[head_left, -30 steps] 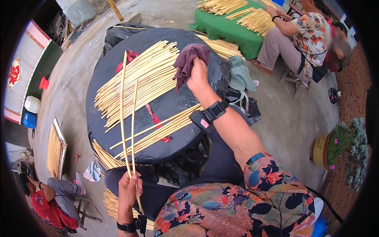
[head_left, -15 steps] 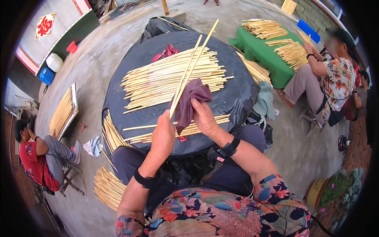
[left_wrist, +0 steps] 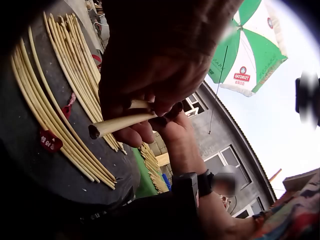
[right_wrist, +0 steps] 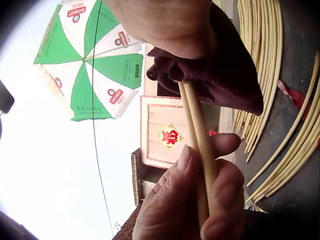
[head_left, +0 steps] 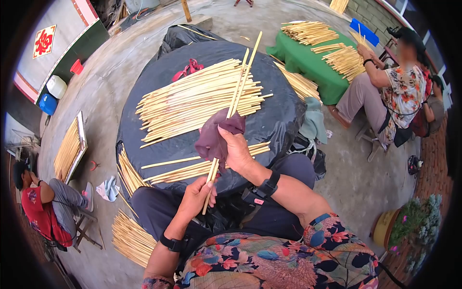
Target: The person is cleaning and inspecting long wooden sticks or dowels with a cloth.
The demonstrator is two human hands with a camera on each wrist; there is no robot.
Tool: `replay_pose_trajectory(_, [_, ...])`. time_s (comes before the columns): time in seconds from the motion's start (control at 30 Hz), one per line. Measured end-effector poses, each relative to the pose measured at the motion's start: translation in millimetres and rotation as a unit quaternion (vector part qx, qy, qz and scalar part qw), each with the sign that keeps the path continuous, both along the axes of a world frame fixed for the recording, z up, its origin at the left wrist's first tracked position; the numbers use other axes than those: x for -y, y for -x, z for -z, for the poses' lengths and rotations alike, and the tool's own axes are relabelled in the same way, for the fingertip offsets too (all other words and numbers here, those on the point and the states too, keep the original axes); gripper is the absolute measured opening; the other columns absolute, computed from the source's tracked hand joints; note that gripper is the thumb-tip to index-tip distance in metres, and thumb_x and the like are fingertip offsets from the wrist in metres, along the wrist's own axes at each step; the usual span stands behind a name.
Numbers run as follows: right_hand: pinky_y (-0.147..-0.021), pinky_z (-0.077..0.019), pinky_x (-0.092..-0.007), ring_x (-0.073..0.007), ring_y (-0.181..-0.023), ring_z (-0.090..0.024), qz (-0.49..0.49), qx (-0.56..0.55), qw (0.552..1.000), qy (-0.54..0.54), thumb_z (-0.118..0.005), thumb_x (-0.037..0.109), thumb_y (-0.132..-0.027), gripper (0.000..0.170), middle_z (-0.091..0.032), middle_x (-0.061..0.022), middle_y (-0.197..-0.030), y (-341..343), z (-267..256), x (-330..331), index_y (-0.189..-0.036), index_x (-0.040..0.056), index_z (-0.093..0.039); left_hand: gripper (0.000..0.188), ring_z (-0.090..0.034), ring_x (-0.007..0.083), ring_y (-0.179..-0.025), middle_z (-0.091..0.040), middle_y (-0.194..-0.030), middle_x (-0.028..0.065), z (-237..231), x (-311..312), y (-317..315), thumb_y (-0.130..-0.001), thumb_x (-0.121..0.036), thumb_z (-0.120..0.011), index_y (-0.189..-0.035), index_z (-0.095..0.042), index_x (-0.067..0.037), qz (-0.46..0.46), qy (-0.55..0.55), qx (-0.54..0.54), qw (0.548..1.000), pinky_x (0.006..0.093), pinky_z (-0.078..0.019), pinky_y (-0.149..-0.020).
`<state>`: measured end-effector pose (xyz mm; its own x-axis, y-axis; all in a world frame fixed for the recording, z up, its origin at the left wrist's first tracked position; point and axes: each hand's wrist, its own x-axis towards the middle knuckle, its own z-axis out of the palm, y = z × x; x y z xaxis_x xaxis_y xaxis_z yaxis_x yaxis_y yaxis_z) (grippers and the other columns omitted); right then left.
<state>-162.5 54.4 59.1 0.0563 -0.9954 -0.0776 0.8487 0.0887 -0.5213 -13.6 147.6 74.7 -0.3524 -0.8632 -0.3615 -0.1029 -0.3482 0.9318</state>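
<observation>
My left hand (head_left: pixel 195 196) pinches two pale, thin canes (head_left: pixel 210 185) near their lower ends, between thumb and fingers. Higher up, my right hand (head_left: pixel 237 149) grips a dark purple cloth (head_left: pixel 211 139) folded around the same canes. Their far ends stick out beyond the cloth over the table. In the right wrist view the two canes (right_wrist: pixel 202 145) run side by side from the cloth (right_wrist: pixel 235 75) down to the left hand's fingers. One hollow cane end (left_wrist: pixel 120 125) faces the left wrist camera.
A round table covered in black plastic (head_left: pixel 139 113) carries a wide pile of canes (head_left: pixel 192 101) and a smaller row (head_left: pixel 207 168) near its front edge. More canes (head_left: pixel 132 238) lie low at the left. People sit at both sides, one beside a green-covered table (head_left: pixel 288 53).
My hands have come together from far apart. The cloth moved from the table's right side onto the canes and is now wrapped around them, with the left hand below it.
</observation>
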Motion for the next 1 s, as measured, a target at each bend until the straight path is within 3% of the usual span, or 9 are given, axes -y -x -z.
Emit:
replay_pose_trajectory(0.07, [-0.08, -0.047, -0.0323, -0.0196, -0.096, -0.055, -0.048, -0.03, 0.998, -0.009, -0.052, 0.018, -0.086, 0.033, -0.054, -0.0106, -0.106, -0.6, 4.0, -2.2, -0.112, -0.0002, -0.044, 0.022, -0.046, 0.0055, -0.051, -0.052, -0.066, 0.002, 0.1, -5.5, -2.3, -0.092, -0.018, -0.04, -0.101, -0.052, -0.001, -0.002, -0.002, 0.007, 1.0, 0.0196, -0.0383, -0.045])
replay_pose_trajectory(0.3, [-0.074, -0.0512, -0.0336, -0.0203, -0.096, -0.055, -0.085, -0.029, 0.995, 0.036, -0.05, 0.022, -0.087, 0.038, -0.052, -0.0133, -0.11, -4.6, 5.2, -4.7, -0.115, -0.002, -0.041, 0.022, -0.037, 0.0033, -0.047, -0.054, -0.067, 0.0014, -0.8, -5.9, 9.6, -0.093, -0.017, -0.037, -0.099, -0.052, -0.002, -0.087, 0.039, 0.004, 0.995, 0.0176, -0.0322, -0.041])
replay_pose_trajectory(0.37, [-0.073, -0.0515, -0.0329, -0.0192, -0.092, -0.055, -0.097, -0.098, 0.99, 0.035, -0.05, 0.023, -0.087, 0.039, -0.052, -0.0129, -0.109, -9.3, 6.3, -11.8, -0.115, -0.0014, -0.042, 0.021, -0.037, 0.0034, -0.048, -0.054, -0.067, 0.0012, -2.5, -2.1, 15.4, -0.093, -0.017, -0.037, -0.097, -0.052, -0.002, -0.112, 0.052, 0.001, 0.992, 0.0176, -0.0326, -0.042])
replay_pose_trajectory(0.63, [-0.055, -0.0489, -0.0279, -0.0145, -0.062, -0.056, -0.003, -0.117, 0.993, -0.021, -0.047, 0.024, -0.088, 0.023, -0.057, -0.0052, -0.076, -15.4, 7.2, -10.3, -0.093, 0.003, -0.052, 0.013, -0.04, 0.0037, -0.051, -0.053, -0.066, -0.0004, 11.1, 2.5, 23.8, -0.09, -0.012, -0.041, -0.092, -0.051, -0.003, -0.132, 0.149, 0.076, 0.977, 0.0186, -0.0342, -0.046])
replay_pose_trajectory(0.7, [-0.053, -0.0486, -0.0282, -0.0146, -0.061, -0.056, 0.041, -0.106, 0.993, -0.035, -0.047, 0.025, -0.088, 0.023, -0.057, -0.0049, -0.074, -15.7, 0.0, -1.3, -0.09, 0.003, -0.053, 0.009, -0.044, 0.0078, -0.054, -0.051, -0.064, 0.0015, 14.5, 3.6, 21.1, -0.088, -0.008, -0.045, -0.093, -0.05, -0.002, -0.114, 0.284, 0.176, 0.936, 0.0233, -0.0377, -0.049])
replay_pose_trajectory(0.83, [-0.047, -0.049, -0.0323, -0.0142, -0.056, -0.055, 0.144, -0.096, 0.982, -0.074, -0.048, 0.03, -0.088, 0.03, -0.055, -0.004, -0.067, 7.6, 9.0, 32.1, -0.078, 0.0022, -0.057, 0.01, -0.049, 0.0135, -0.056, -0.05, -0.063, 0.0056, 5.4, -12.4, 6.5, -0.086, -0.007, -0.047, -0.094, -0.049, -0.001, -0.088, 0.273, 0.222, 0.932, 0.0279, -0.0402, -0.052])
replay_pose_trajectory(0.9, [-0.045, -0.0493, -0.032, -0.0138, -0.057, -0.056, 0.165, -0.095, 0.975, -0.117, -0.049, 0.029, -0.087, 0.028, -0.056, -0.0041, -0.069, 29.6, -0.1, 46.1, -0.081, 0.0032, -0.056, 0.011, -0.054, 0.0338, -0.063, -0.052, -0.07, 0.0167, 4.6, -26.7, -10.7, -0.084, -0.007, -0.05, -0.095, -0.049, -0.004, -0.058, 0.29, 0.293, 0.909, 0.0352, -0.0426, -0.055])
replay_pose_trajectory(0.93, [-0.044, -0.0488, -0.0307, -0.0136, -0.057, -0.056, 0.194, -0.073, 0.972, -0.11, -0.049, 0.028, -0.087, 0.025, -0.056, -0.0039, -0.07, 38.0, 0.8, 57.3, -0.083, 0.0039, -0.055, 0.012, -0.053, 0.0379, -0.068, -0.053, -0.073, 0.0181, -2.8, -35.3, -20.1, -0.084, -0.007, -0.051, -0.095, -0.049, -0.004, -0.047, 0.297, 0.314, 0.9, 0.0371, -0.043, -0.056])
replay_pose_trajectory(1.0, [-0.041, -0.0455, -0.0278, -0.0122, -0.057, -0.055, 0.242, -0.016, 0.965, -0.1, -0.05, 0.024, -0.087, 0.02, -0.056, -0.0029, -0.07, 45.2, -7.0, 71.1, -0.084, 0.0043, -0.054, 0.012, -0.054, 0.0366, -0.067, -0.053, -0.072, 0.0178, -11.1, -47.8, -40.1, -0.083, -0.007, -0.052, -0.095, -0.05, -0.004, -0.041, 0.291, 0.322, 0.9, 0.0366, -0.0434, -0.056])
